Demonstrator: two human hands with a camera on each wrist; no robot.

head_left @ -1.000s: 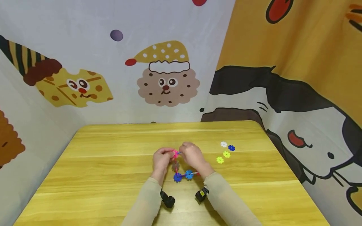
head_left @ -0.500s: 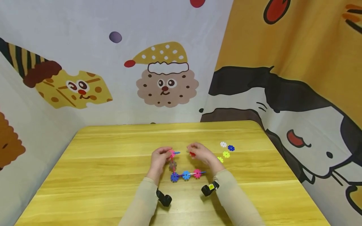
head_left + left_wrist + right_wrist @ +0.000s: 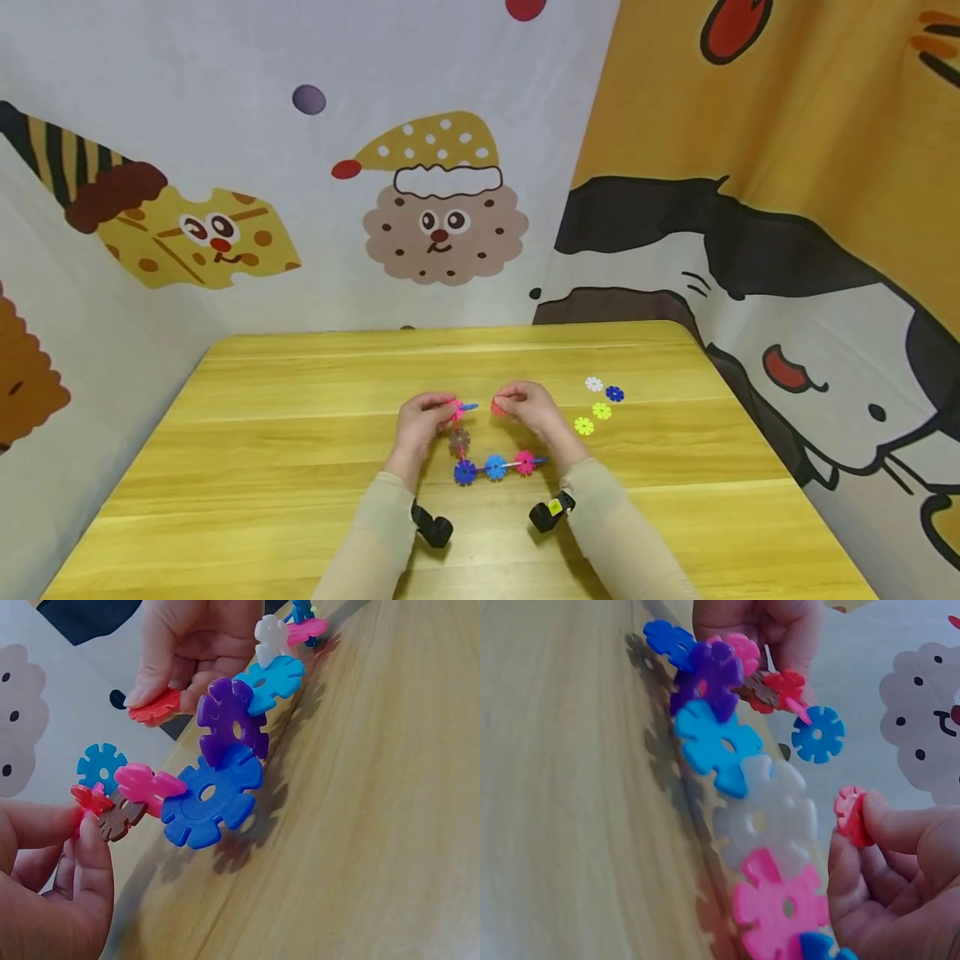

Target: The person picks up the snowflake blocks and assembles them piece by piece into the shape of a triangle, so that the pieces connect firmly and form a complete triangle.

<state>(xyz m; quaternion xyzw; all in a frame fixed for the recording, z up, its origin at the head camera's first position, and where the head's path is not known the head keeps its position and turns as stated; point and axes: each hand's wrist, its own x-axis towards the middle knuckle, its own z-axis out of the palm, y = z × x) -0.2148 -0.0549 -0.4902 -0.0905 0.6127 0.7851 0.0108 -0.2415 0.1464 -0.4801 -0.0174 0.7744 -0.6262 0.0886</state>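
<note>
An L-shaped chain of notched plastic snowflake discs stands partly raised off the table, with a dark blue disc (image 3: 210, 796) at its corner. My left hand (image 3: 418, 425) pinches the far end between thumb and fingers, at a pink and red joint beside a brown disc (image 3: 122, 816). From that end a light blue disc (image 3: 818, 735) sticks out toward the right. My right hand (image 3: 531, 410) pinches a loose red disc (image 3: 850, 816), apart from the chain. The nearer arm runs through purple (image 3: 232, 724), light blue, white (image 3: 769, 814) and pink (image 3: 784, 907) discs to a blue one.
Right of my right hand lie loose discs on the wooden table (image 3: 262, 467): one white (image 3: 593, 384), one dark blue (image 3: 615, 393) and two yellow-green (image 3: 584, 426). A black camera mount hangs from each wrist. A cartoon-printed curtain (image 3: 442, 75) stands behind the table.
My right hand has drawn away from the chain's far end to the right, baring its light blue disc. The red disc in its fingers now shows more of its face. My left hand shifted slightly left.
</note>
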